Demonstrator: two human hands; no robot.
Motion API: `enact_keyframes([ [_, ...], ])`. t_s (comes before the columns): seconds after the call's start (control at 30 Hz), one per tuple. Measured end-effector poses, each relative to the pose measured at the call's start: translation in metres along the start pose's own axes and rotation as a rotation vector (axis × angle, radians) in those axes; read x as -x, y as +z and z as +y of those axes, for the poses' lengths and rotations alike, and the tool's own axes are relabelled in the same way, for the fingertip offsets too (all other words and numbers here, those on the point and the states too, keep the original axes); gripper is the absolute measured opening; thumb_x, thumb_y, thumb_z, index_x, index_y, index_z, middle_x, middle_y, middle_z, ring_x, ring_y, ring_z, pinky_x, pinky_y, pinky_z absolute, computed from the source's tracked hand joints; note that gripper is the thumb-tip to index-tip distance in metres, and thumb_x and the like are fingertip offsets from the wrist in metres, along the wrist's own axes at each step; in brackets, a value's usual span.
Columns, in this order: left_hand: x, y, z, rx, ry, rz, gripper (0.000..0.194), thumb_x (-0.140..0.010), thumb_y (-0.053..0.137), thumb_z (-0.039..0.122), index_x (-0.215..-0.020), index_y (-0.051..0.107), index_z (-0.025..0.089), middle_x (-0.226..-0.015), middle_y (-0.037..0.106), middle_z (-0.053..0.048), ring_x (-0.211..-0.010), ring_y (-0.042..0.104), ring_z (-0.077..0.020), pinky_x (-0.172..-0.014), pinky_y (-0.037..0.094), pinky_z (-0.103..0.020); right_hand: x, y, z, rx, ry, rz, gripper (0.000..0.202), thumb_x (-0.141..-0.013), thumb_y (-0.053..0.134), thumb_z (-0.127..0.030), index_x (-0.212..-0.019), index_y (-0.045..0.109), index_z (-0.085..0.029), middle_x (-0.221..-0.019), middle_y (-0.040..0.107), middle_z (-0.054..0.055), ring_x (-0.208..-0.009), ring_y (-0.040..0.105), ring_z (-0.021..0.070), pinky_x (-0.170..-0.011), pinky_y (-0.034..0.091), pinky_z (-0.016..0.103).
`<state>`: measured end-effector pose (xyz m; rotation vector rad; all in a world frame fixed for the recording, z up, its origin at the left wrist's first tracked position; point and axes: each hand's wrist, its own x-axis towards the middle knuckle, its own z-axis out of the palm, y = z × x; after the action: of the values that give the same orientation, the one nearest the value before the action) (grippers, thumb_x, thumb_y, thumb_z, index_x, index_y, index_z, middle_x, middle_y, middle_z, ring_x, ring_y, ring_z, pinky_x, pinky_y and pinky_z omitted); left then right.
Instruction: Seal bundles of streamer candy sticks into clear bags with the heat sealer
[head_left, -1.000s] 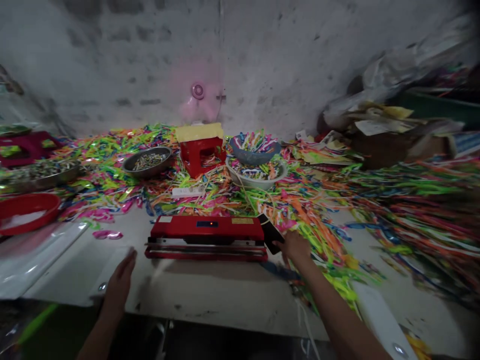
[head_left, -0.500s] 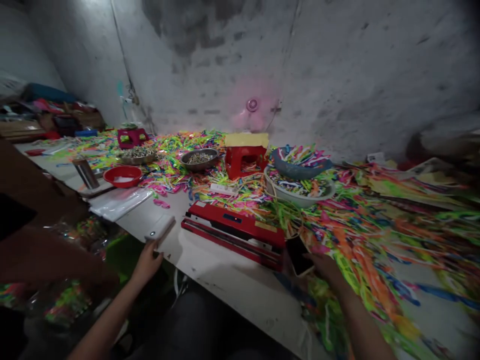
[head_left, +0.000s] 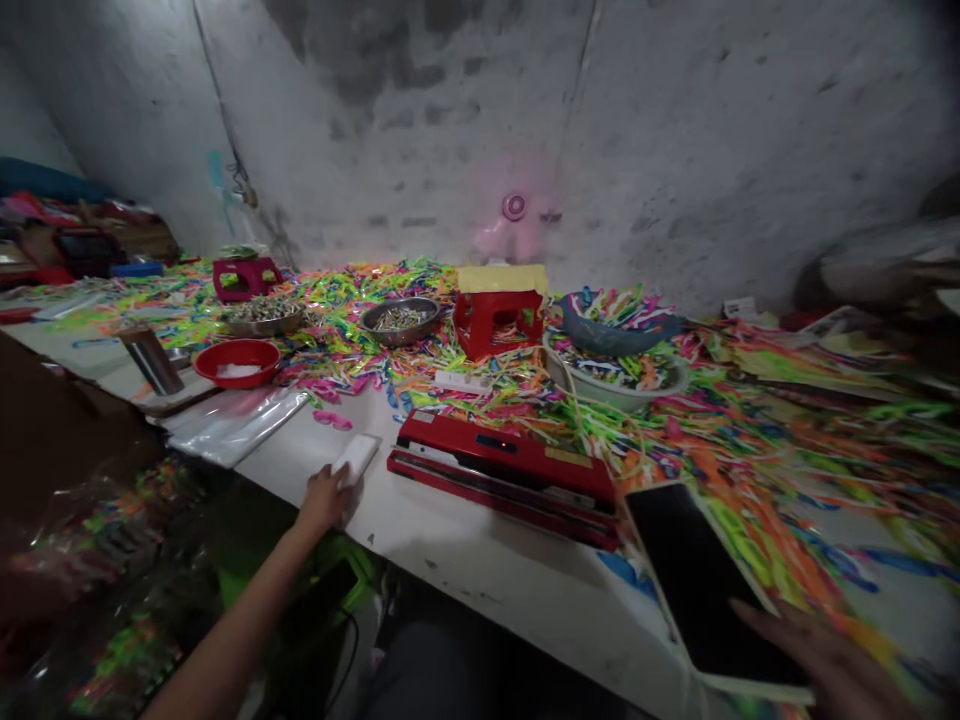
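1. A long white tabletop (head_left: 465, 575) runs beneath a gray, stained wall (head_left: 690, 130), its far side and right end blanketed in loose, brightly colored strips (head_left: 769, 550).
2. Near the front edge, a person's left hand (head_left: 324, 497) pinches the near end of one white block (head_left: 358, 457), on the tabletop just left of one red machine (head_left: 510, 465).
3. The right hand (head_left: 832, 655) grips one dark-screened phone (head_left: 705, 580) past the machine's right end, a digit over the glass; the rest of the grip is hidden.
4. Two stools stand among the strips: one red stool (head_left: 478, 330) under a yellow cover (head_left: 502, 278), and one magenta stool (head_left: 238, 282) farther left.
5. Two wide metal bowls (head_left: 409, 337) hold small pieces; one blue basin (head_left: 619, 338) sits on one pale basin (head_left: 626, 398).
6. At left: one red basin (head_left: 238, 380), one metal bottle (head_left: 152, 362) and a stack of clear bags (head_left: 232, 425).
7. One blurred pink fan (head_left: 514, 208) shows behind the red stool; one white power strip (head_left: 461, 382) lies in front.
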<state>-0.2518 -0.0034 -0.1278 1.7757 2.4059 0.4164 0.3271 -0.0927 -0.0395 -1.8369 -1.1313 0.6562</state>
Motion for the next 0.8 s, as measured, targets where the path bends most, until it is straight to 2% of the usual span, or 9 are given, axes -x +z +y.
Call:
enact_keyframes([
  [0.07, -0.002, -0.005, 0.007, 0.156, 0.053, -0.036, 0.049, -0.087, 0.052, 0.028, -0.133, 0.056, 0.014, -0.142, 0.047, -0.02, -0.128, 0.047, -0.0336, -0.105, 0.036, -0.044, 0.033, 0.046, -0.027, -0.239, 0.11, -0.059, 0.029, -0.058, 0.066, -0.054, -0.065, 0.074, -0.027, -0.104, 0.073, 0.013, -0.109, 0.061, 0.0392, -0.085, 0.053, 0.047],
  [0.17, 0.019, -0.021, 0.028, 0.525, 0.022, -0.069, 0.052, -0.084, 0.058, 0.036, -0.13, 0.059, 0.012, -0.144, 0.047, -0.019, -0.137, 0.038, -0.0349, -0.111, 0.03, -0.046, 0.076, 0.128, -0.071, -0.425, 0.149, -0.385, 0.039, -0.061, 0.069, -0.058, -0.076, 0.075, -0.023, -0.086, 0.075, 0.011, -0.083, 0.069, 0.0351, -0.069, 0.055, 0.043],
  [0.23, 0.054, -0.035, 0.047, 0.888, -0.036, -0.121, 0.054, -0.082, 0.06, 0.048, -0.126, 0.062, 0.016, -0.141, 0.052, -0.016, -0.137, 0.039, -0.0332, -0.111, 0.031, -0.044, 0.101, 0.18, -0.094, -0.474, 0.127, -0.535, 0.046, -0.061, 0.072, -0.06, -0.083, 0.075, -0.02, -0.08, 0.074, 0.009, -0.077, 0.068, 0.0314, -0.068, 0.054, 0.039],
  [0.33, 0.117, -0.053, 0.071, 1.436, -0.13, -0.469, 0.061, -0.077, 0.059, 0.066, -0.114, 0.068, 0.018, -0.123, 0.066, -0.014, -0.116, 0.06, -0.0322, -0.096, 0.047, -0.041, 0.13, 0.243, -0.116, -0.602, 0.038, -0.735, 0.053, -0.063, 0.071, -0.067, -0.083, 0.07, -0.018, -0.076, 0.071, 0.005, -0.073, 0.064, 0.0232, -0.067, 0.05, 0.032],
  [0.43, 0.151, -0.063, 0.076, 1.621, -0.269, -0.498, 0.051, -0.068, 0.076, 0.054, -0.101, 0.069, 0.016, -0.1, 0.074, -0.012, -0.091, 0.069, -0.0276, -0.078, 0.053, -0.033, 0.15, 0.282, -0.126, -0.566, -0.047, -0.847, 0.058, -0.066, 0.062, -0.076, -0.07, 0.057, -0.019, -0.056, 0.055, -0.002, -0.055, 0.052, 0.0149, -0.053, 0.04, 0.025],
  [0.5, 0.148, -0.066, 0.064, 1.637, -0.323, -0.424, 0.047, -0.064, 0.082, 0.046, -0.096, 0.068, 0.015, -0.091, 0.075, -0.01, -0.081, 0.07, -0.0249, -0.07, 0.053, -0.03, 0.158, 0.295, -0.128, -0.479, -0.13, -0.905, 0.059, -0.073, 0.05, -0.08, -0.067, 0.049, -0.021, -0.051, 0.045, -0.005, -0.048, 0.045, 0.0124, -0.048, 0.034, 0.024],
  [0.6, 0.114, -0.069, 0.026, 1.576, -0.374, -0.299, 0.043, -0.063, 0.084, 0.039, -0.094, 0.066, 0.014, -0.085, 0.075, -0.008, -0.074, 0.07, -0.0228, -0.066, 0.053, -0.029, 0.161, 0.294, -0.122, -0.346, -0.257, -0.977, 0.061, -0.079, 0.039, -0.079, -0.071, 0.05, -0.02, -0.056, 0.046, -0.003, -0.05, 0.044, 0.0124, -0.048, 0.033, 0.024],
  [0.7, 0.066, -0.07, -0.02, 1.396, -0.456, -0.093, 0.033, -0.069, 0.079, 0.027, -0.097, 0.066, 0.014, -0.078, 0.074, -0.006, -0.069, 0.069, -0.021, -0.065, 0.053, -0.029, 0.158, 0.273, -0.1, -0.236, -0.317, -0.978, 0.056, -0.082, 0.042, -0.073, -0.071, 0.053, -0.019, -0.067, 0.053, 0.001, -0.063, 0.05, 0.0151, -0.059, 0.039, 0.026],
  [0.8, 0.024, -0.064, -0.058, 1.227, -0.526, 0.088, 0.02, -0.076, 0.07, 0.021, -0.094, 0.067, 0.014, -0.075, 0.073, -0.005, -0.072, 0.07, -0.0207, -0.066, 0.053, -0.028, 0.152, 0.243, -0.064, -0.113, -0.27, -0.961, 0.051, -0.082, 0.044, -0.069, -0.071, 0.054, -0.02, -0.072, 0.058, 0.002, -0.073, 0.054, 0.0179, -0.069, 0.043, 0.026],
])
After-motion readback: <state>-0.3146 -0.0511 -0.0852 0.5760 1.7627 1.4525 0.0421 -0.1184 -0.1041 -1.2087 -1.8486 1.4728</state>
